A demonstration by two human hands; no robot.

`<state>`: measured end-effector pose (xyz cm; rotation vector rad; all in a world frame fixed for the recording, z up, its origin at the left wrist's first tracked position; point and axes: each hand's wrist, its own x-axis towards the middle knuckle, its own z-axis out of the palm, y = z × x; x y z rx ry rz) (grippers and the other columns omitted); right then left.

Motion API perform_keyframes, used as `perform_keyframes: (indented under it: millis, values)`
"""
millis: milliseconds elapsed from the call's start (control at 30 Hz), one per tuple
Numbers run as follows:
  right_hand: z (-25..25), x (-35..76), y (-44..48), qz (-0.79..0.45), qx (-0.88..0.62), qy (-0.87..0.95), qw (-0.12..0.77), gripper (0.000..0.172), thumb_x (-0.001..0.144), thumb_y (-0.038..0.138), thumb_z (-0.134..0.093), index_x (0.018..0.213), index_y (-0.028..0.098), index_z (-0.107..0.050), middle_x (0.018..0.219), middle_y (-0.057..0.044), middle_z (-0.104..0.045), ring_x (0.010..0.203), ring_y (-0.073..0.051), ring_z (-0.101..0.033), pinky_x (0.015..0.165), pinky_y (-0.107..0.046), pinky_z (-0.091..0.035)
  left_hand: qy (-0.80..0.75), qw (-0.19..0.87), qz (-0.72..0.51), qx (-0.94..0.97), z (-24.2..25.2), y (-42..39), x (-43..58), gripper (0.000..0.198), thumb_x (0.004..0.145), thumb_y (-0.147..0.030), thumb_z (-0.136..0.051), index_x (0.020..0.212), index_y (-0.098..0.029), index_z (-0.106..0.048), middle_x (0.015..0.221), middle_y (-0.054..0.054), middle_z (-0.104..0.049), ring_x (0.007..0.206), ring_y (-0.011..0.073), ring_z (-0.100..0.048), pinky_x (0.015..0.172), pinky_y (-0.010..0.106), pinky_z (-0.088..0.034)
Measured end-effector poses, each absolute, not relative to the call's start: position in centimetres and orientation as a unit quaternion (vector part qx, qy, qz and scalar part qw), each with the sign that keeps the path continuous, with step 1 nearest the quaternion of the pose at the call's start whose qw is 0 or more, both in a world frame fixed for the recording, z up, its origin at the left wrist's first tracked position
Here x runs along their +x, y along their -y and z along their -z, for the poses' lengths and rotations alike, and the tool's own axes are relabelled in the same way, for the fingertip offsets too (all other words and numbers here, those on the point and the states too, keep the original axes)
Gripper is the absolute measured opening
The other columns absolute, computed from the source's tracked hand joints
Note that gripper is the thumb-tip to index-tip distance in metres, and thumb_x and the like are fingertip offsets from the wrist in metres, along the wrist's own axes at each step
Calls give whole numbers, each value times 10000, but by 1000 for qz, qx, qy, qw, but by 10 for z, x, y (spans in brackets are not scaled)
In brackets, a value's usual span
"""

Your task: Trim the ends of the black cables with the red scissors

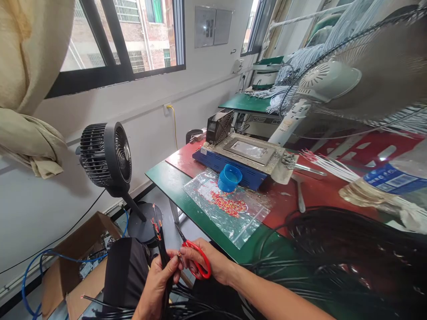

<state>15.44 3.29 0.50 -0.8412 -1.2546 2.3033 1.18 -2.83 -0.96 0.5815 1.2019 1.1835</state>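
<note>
My left hand [160, 278] is wrapped round a bunch of black cables [163, 251], whose stripped tips show red and yellow wires pointing up. My right hand [196, 258] holds red-handled scissors [204, 270], the dark blades pointing up and left beside the bunch. The fingertips of both hands meet around a small wire end, too small to make out fully. More black cables [196, 309] lie below my hands.
A clear plastic bag [245, 231] with red and yellow bits lies on the green table edge [167, 186]. A blue cup [229, 178] stands by a blue heating device [213, 162]. Coiled black cables [327, 249] lie right. A black fan [110, 155] and cardboard box [53, 275] stand left.
</note>
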Motion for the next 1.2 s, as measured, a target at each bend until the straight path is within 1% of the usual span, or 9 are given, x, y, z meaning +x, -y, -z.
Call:
perform_keyframes:
  millis: [133, 267, 467, 667, 833, 900, 1033, 1100, 1200]
  values:
    - [1, 153, -32, -805, -319, 453, 209, 428, 675, 525, -616, 571, 112, -575, 387, 51, -460, 320, -43, -382, 345, -170, -259, -531, 621, -533, 220, 15, 29, 10, 301, 577, -388, -716, 697, -128, -620, 526, -4, -570, 357, 25, -374, 397, 194, -202]
    - [4, 151, -31, -795, -351, 441, 225, 457, 656, 559, -619, 577, 112, -561, 393, 57, -454, 325, -31, -365, 356, -170, -249, -532, 621, -545, 187, 21, 28, 10, 333, 559, -380, -731, 756, -136, -618, 540, -5, -579, 354, 21, -375, 391, 182, -230]
    - [4, 151, -31, -791, -355, 438, 237, 479, 647, 581, -621, 593, 109, -565, 403, 54, -455, 339, -32, -373, 366, -171, -251, -537, 615, -550, 176, 15, 26, 12, 334, 545, -376, -742, 734, -128, -621, 554, -4, -582, 374, 26, -402, 393, 175, -264]
    - [2, 150, -31, -787, -365, 438, 236, 496, 632, 603, -618, 599, 111, -563, 399, 61, -439, 331, -31, -358, 362, -174, -248, -539, 622, -519, 231, 14, 28, 10, 247, 631, -351, -686, 721, -131, -618, 468, -28, -505, 431, 45, -389, 445, 188, -275]
    - [5, 150, -30, -781, -365, 450, 234, 472, 637, 584, -627, 577, 125, -534, 398, 61, -436, 344, -39, -373, 367, -172, -260, -557, 608, -515, 233, 15, 28, 10, 294, 580, -372, -718, 720, -130, -629, 445, -32, -495, 421, 57, -377, 440, 208, -264]
    - [7, 151, -30, -769, -362, 472, 233, 471, 651, 584, -615, 574, 128, -529, 408, 55, -442, 347, -43, -375, 369, -174, -262, -557, 610, -511, 238, 13, 28, 11, 284, 592, -360, -712, 734, -126, -636, 496, -18, -534, 441, 57, -400, 449, 206, -276]
    - [10, 152, -30, -720, -361, 547, 228, 468, 685, 588, -585, 602, 129, -548, 429, 48, -446, 363, -54, -371, 384, -186, -265, -556, 614, -517, 213, 13, 28, 12, 286, 594, -331, -719, 759, -115, -629, 500, -18, -548, 444, 48, -423, 448, 184, -306]
    - [11, 153, -29, -667, -367, 602, 241, 456, 723, 572, -558, 602, 132, -552, 446, 43, -442, 398, -63, -377, 408, -195, -264, -563, 615, -529, 160, 13, 27, 12, 320, 573, -308, -740, 803, -117, -624, 508, -18, -560, 464, 57, -469, 469, 180, -363]
    - [12, 154, -27, -467, -365, 744, 310, 394, 786, 485, -538, 599, 139, -553, 530, 11, -491, 503, -87, -413, 475, -216, -278, -551, 630, -545, 52, 11, 26, 10, 333, 569, -222, -749, 861, -144, -609, 625, -7, -610, 560, 88, -558, 588, 233, -476]
